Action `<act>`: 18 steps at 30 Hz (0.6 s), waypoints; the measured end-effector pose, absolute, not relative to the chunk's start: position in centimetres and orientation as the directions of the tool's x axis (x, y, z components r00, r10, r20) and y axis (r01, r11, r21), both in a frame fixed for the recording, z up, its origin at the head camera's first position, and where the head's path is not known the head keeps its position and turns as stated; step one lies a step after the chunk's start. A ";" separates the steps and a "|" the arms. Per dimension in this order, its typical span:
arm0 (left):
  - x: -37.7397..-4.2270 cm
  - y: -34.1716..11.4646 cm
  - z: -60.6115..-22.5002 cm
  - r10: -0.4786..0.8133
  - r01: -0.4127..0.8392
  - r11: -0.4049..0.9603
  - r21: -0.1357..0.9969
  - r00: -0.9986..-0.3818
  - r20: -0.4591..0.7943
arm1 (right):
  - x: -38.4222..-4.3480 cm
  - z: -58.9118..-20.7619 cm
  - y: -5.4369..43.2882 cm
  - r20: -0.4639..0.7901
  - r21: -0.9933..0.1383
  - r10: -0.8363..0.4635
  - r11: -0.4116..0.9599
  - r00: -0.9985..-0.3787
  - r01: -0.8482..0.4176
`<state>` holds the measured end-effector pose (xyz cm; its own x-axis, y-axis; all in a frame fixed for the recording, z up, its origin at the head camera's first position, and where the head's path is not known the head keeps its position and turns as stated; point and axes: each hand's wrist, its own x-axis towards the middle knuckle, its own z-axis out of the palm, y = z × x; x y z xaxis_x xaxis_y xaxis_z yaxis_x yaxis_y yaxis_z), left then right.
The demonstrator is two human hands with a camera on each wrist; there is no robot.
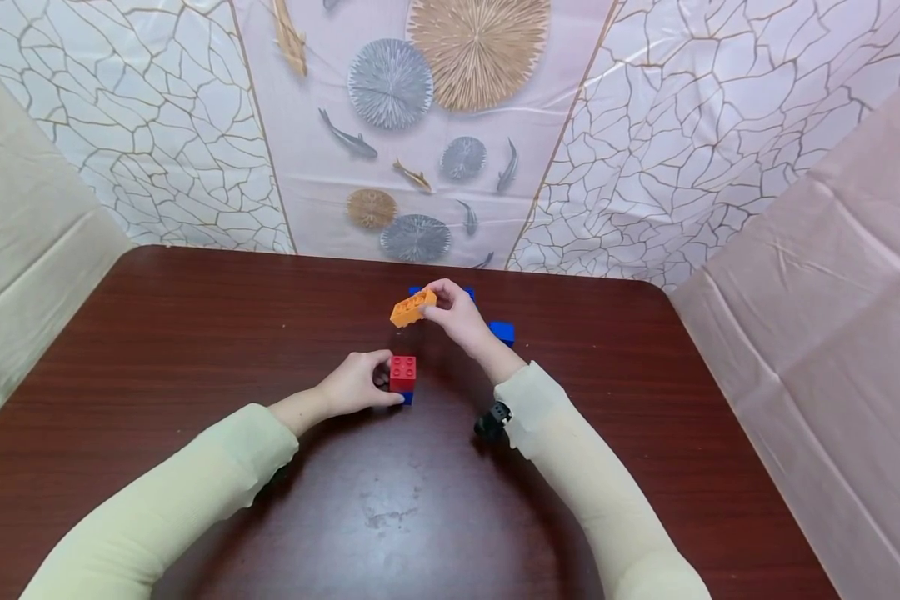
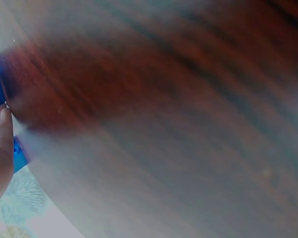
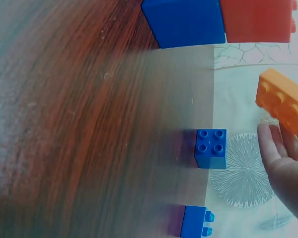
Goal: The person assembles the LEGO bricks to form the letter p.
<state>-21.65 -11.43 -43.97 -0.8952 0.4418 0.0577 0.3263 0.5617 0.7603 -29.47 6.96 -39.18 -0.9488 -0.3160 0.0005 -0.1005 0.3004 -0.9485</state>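
Observation:
A red toy brick (image 1: 402, 372) sits on a blue brick (image 1: 408, 399) on the table, and the same stack looms large at the top of the right wrist view. My left hand (image 1: 357, 383) grips this stack from its left side, thumb at the lower blue brick. Above and beyond it, my right hand (image 1: 457, 312) pinches an orange brick (image 1: 414, 307) clear of the table. The orange brick is tilted, its hollow underside toward the head camera; its studs show in the right wrist view. In the left wrist view only some fingers (image 2: 4, 134) appear beside blue bricks.
One blue brick (image 1: 502, 333) lies right of my right forearm. Other blue pieces (image 1: 416, 291) show behind the right hand, partly hidden. In the right wrist view two blue bricks (image 3: 211, 148) stand apart. A patterned cloth (image 1: 420, 183) hangs behind the table's far edge.

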 end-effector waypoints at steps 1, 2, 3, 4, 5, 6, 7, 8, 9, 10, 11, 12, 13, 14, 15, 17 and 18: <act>-21.7 -11.4 -44.0 0.442 0.326 0.563 0.759 -0.895 0.056 | -29.4 -39.2 7.0 -0.001 -0.959 -0.322 0.268 -0.947 -0.090; -21.7 -11.4 -44.0 0.443 0.325 0.563 0.760 -0.895 0.054 | -29.4 -39.1 7.1 -0.001 -0.968 -0.328 0.237 -0.945 -0.082; -21.7 -11.4 -44.0 0.443 0.324 0.565 0.759 -0.895 0.052 | -29.3 -39.1 7.1 0.000 -0.975 -0.335 0.210 -0.942 -0.075; -21.7 -11.4 -44.1 0.442 0.322 0.565 0.760 -0.895 0.051 | -29.3 -39.1 7.2 0.003 -0.979 -0.341 0.191 -0.940 -0.072; -21.7 -11.4 -44.1 0.444 0.327 0.562 0.760 -0.894 0.056 | -29.2 -39.1 7.3 0.007 -0.980 -0.342 0.185 -0.940 -0.074; -21.7 -11.4 -44.1 0.444 0.329 0.562 0.759 -0.894 0.059 | -29.2 -39.1 7.3 0.012 -0.980 -0.343 0.182 -0.939 -0.079; -21.7 -11.4 -44.1 0.444 0.331 0.563 0.757 -0.894 0.060 | -29.2 -39.1 7.4 0.017 -0.981 -0.345 0.178 -0.939 -0.083; -21.7 -11.4 -44.1 0.444 0.333 0.564 0.756 -0.894 0.062 | -29.1 -39.1 7.6 0.023 -0.980 -0.345 0.176 -0.938 -0.089; -21.7 -11.4 -44.1 0.444 0.334 0.566 0.754 -0.894 0.063 | -29.1 -39.2 7.7 0.026 -0.980 -0.346 0.178 -0.938 -0.093; -21.7 -11.4 -44.1 0.443 0.335 0.566 0.754 -0.894 0.064 | -29.1 -39.2 7.8 0.031 -0.979 -0.347 0.178 -0.937 -0.098; -21.7 -11.4 -44.1 0.442 0.335 0.569 0.751 -0.895 0.065 | -29.1 -39.2 7.9 0.032 -0.980 -0.347 0.171 -0.937 -0.097; -21.7 -11.4 -44.1 0.440 0.333 0.571 0.750 -0.896 0.063 | -29.1 -39.2 8.0 0.030 -0.982 -0.346 0.167 -0.938 -0.093; -21.7 -11.4 -44.1 0.439 0.331 0.573 0.750 -0.896 0.061 | -29.1 -39.2 8.1 0.025 -0.983 -0.344 0.160 -0.939 -0.085; -21.7 -11.4 -44.0 0.438 0.329 0.574 0.750 -0.897 0.058 | -29.0 -39.1 8.2 0.018 -0.986 -0.342 0.149 -0.940 -0.073; -21.7 -11.3 -44.0 0.437 0.326 0.576 0.750 -0.898 0.055 | -29.0 -39.1 8.3 0.008 -0.989 -0.340 0.137 -0.941 -0.058; -21.7 -11.2 -44.0 0.436 0.322 0.579 0.749 -0.899 0.049 | -28.9 -39.1 8.4 -0.008 -0.992 -0.336 0.118 -0.942 -0.034; -21.7 -11.1 -43.9 0.437 0.320 0.578 0.751 -0.898 0.046 | -28.9 -39.0 8.5 -0.013 -0.994 -0.335 0.111 -0.942 -0.025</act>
<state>-21.70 -11.08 -43.94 -0.8982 0.4372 0.0458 0.3195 0.5778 0.7510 -28.88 8.48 -39.04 -0.9423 -0.3345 -0.0133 -0.0253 0.1107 -0.9935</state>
